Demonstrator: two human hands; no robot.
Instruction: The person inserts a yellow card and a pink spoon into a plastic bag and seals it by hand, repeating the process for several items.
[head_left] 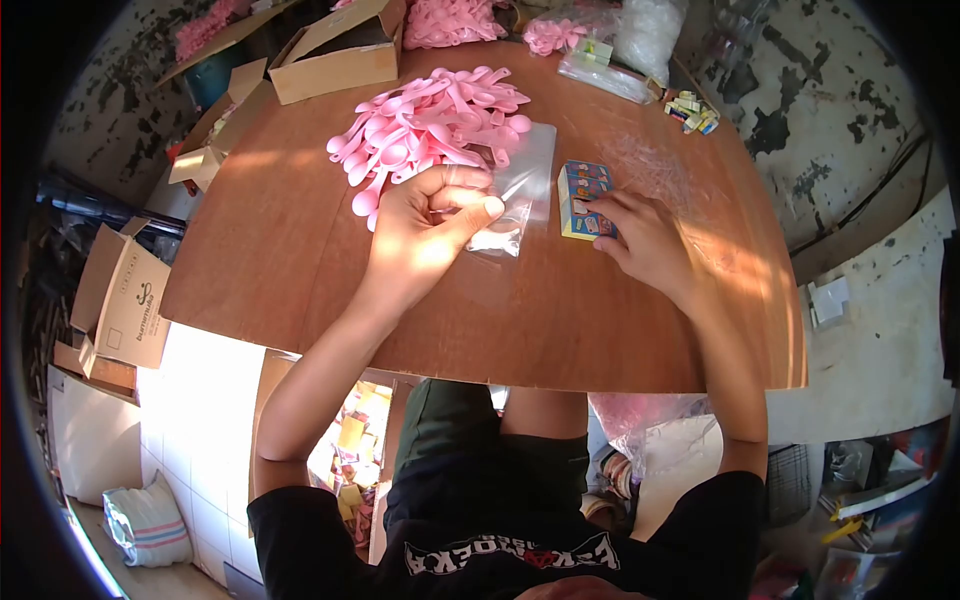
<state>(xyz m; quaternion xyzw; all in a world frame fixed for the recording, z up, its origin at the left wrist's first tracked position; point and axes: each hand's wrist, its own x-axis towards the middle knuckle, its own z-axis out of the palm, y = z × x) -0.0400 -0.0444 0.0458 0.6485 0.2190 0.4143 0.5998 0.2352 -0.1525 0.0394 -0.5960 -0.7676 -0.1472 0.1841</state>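
My left hand (pixel 437 212) is closed, its thumb and curled fingers pinching a clear plastic bag (pixel 515 215). Sunlight glares on the plastic, so its edges are hard to make out. Just beyond that hand lies a big heap of pink plastic spoons (pixel 430 120). My right hand (pixel 645 235) reaches from the right to a block of small blue and yellow printed boxes (pixel 584 190) standing in a row on the table. Its thumb and fingers are at the near box, on the block's right side.
The brown wooden table (pixel 300 270) has an open carton (pixel 335 60) at its far left. Bags of pink pieces (pixel 455 22), a bag of clear plastic (pixel 648 40) and small loose boxes (pixel 692 112) lie along the back. Another carton (pixel 122 300) stands left, below table height.
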